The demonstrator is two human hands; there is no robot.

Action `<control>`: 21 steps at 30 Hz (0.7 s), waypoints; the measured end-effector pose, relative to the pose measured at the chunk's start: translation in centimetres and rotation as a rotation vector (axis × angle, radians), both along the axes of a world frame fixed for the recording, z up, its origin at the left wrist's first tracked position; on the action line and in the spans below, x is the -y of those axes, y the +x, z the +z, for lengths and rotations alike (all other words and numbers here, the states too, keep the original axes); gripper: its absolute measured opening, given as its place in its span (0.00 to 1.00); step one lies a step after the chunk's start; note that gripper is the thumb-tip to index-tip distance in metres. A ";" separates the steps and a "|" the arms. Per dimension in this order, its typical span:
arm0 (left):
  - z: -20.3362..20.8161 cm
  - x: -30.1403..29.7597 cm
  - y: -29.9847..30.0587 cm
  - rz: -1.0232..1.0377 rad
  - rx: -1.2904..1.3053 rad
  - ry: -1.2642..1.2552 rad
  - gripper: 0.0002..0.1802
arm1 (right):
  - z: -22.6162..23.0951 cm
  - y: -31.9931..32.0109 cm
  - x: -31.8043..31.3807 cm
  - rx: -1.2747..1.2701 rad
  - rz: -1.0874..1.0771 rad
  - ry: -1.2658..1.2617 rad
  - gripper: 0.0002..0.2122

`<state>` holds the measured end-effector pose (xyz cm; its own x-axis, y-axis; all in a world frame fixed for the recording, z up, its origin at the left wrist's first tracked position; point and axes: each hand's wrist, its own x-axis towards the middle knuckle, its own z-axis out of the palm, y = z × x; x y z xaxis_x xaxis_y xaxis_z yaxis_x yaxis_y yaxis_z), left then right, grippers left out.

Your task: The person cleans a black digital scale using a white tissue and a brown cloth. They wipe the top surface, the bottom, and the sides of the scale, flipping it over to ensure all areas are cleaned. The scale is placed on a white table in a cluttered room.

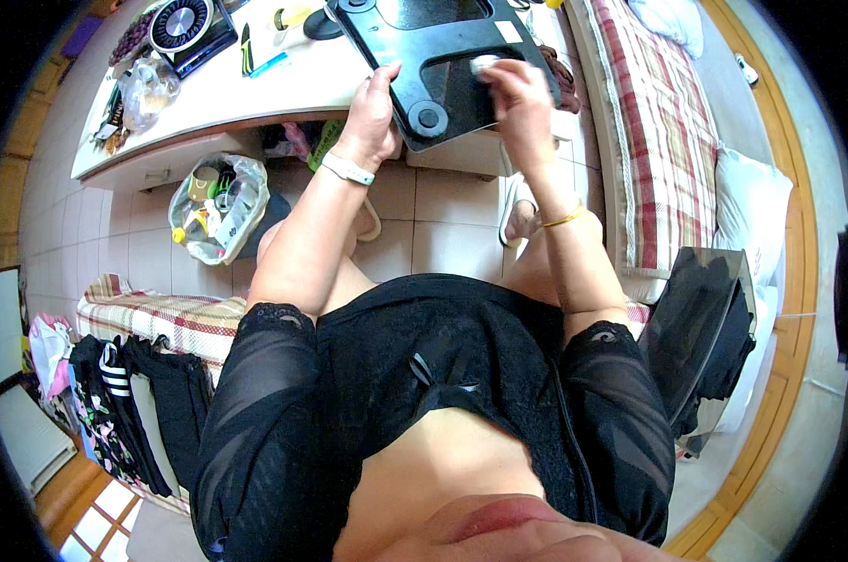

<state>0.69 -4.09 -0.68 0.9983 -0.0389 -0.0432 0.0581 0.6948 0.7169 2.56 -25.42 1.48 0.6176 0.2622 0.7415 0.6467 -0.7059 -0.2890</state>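
A flat black device (471, 42) with round corner pads, recessed panels and a small white label is tilted over the near edge of the white table. It looks like the underside of a bathroom scale. My left hand (375, 114) grips its left edge, thumb on top and fingers partly hidden. Above a dark recessed panel, my right hand (519, 92) pinches a small white wad (484, 65), perhaps tissue or cloth, against or just over the surface; contact is hard to tell.
On the white table (255, 98) are a black device with a round fan-like face (182, 26), a clear plastic bag (148, 94) and a green-and-black knife-shaped item (247, 49). A lined waste bin (220, 208) stands on the floor below. Plaid-covered seating (653, 131) lines the right side.
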 end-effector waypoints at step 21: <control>0.7 -3.3 -0.2 -0.136 0.076 -0.035 0.23 | 3.0 -2.3 7.2 -0.315 0.057 0.451 0.09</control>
<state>0.46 -0.83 0.01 0.9840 -0.1744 0.0365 0.0997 0.7088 0.6983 0.28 -32.64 4.43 0.8219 0.0006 0.5696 0.5134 -0.4340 -0.7403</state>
